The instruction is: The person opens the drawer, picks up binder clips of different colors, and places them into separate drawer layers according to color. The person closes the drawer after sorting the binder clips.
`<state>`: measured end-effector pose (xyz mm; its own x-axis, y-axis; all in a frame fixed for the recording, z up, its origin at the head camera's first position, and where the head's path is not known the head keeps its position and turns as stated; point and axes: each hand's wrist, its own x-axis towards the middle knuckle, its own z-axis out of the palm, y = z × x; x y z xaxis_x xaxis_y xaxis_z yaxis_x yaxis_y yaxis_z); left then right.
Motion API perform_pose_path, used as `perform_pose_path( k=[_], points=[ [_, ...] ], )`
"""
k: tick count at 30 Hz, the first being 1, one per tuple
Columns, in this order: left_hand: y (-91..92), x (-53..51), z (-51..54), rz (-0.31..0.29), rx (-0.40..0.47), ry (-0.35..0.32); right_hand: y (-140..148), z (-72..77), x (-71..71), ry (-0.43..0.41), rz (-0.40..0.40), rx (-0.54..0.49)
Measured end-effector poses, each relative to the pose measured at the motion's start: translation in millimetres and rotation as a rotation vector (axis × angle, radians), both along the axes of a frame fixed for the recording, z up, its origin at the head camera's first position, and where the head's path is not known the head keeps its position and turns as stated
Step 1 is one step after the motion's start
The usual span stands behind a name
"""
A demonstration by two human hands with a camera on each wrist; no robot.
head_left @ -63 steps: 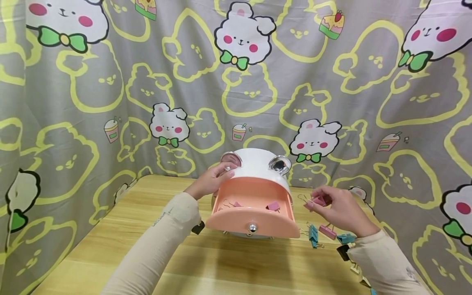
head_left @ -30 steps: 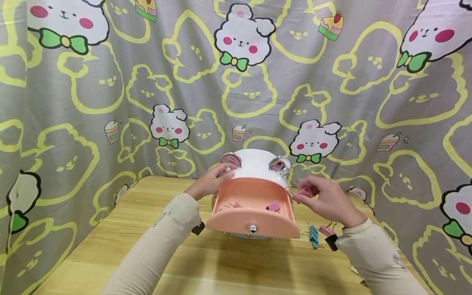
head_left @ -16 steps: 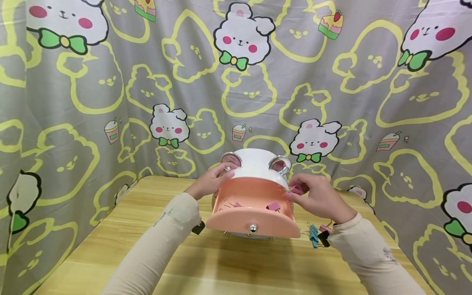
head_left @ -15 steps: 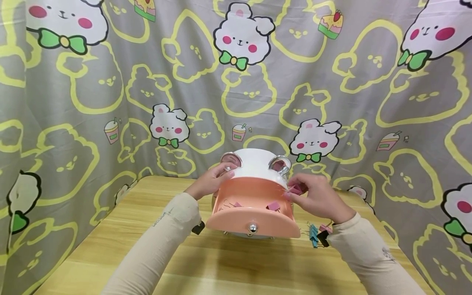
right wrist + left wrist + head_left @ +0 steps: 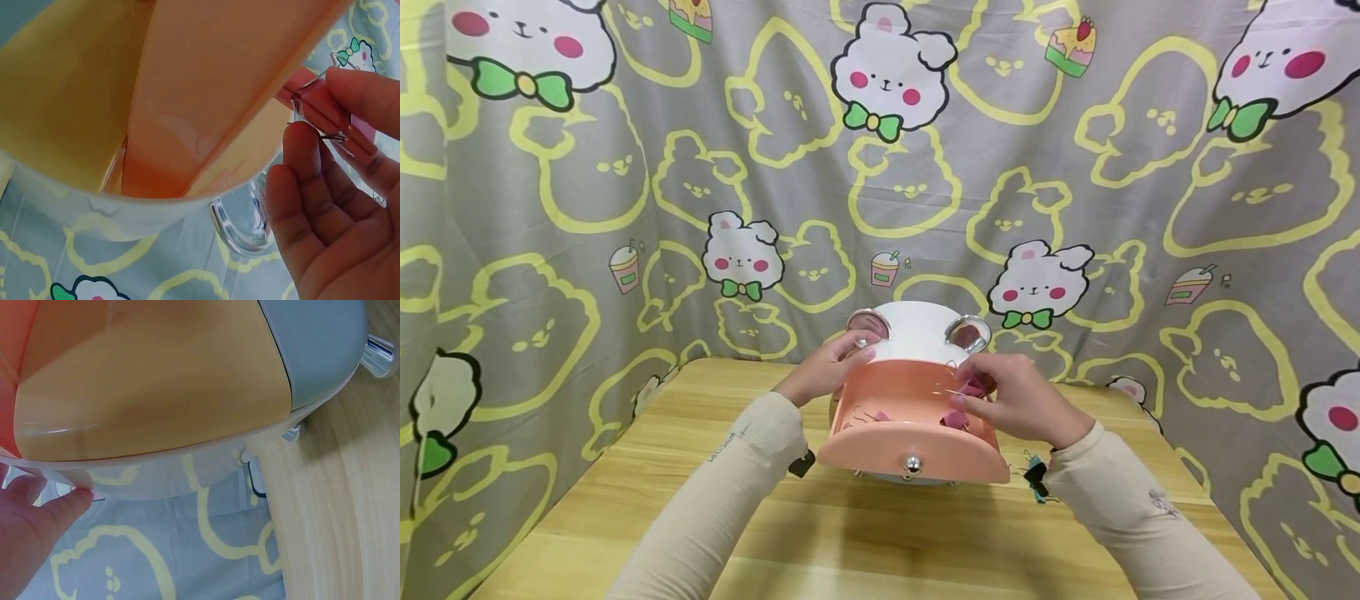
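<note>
A small white desktop drawer box (image 5: 917, 327) with round silver-rimmed ears stands on the table, its peach drawer (image 5: 880, 450) pulled out. My left hand (image 5: 818, 372) rests on the box's upper left side by the ear; in the left wrist view the thumb touches the white shell's edge. My right hand (image 5: 1026, 402) pinches a pink binder clip (image 5: 320, 103) between thumb and fingers, over the drawer's right side. Inside the drawer lie a pink binder clip (image 5: 955, 419) on the right and another pink clip (image 5: 882, 416) on the left.
Right of the drawer, a teal binder clip (image 5: 1034, 459) lies on the wooden table (image 5: 850, 550), partly hidden by the right wrist's black camera (image 5: 1037, 477). A patterned grey curtain (image 5: 820, 167) hangs behind and at both sides. The drawer's silver knob (image 5: 912, 465) points forward.
My right hand has carried the pink binder clip leftward from above the table to over the drawer. My left hand and the box have stayed in place.
</note>
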<state>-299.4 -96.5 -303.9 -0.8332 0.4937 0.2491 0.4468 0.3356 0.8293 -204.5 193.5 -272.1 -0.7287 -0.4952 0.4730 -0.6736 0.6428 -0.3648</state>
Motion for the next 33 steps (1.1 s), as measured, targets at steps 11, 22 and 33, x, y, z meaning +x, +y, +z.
perform_pose_path(
  k=[11,22,33],
  points=[
    [-0.6,1.9,1.4,0.003,-0.007,-0.002,-8.7,0.9,-5.3,0.017,0.045,0.024],
    [-0.3,-0.1,0.8,0.002,-0.001,0.007,-12.9,0.3,-11.1,-0.005,0.046,0.004],
    [-0.5,-2.9,-1.5,-0.012,0.008,0.015,-4.0,-1.2,-12.0,0.038,0.022,-0.022]
  ],
)
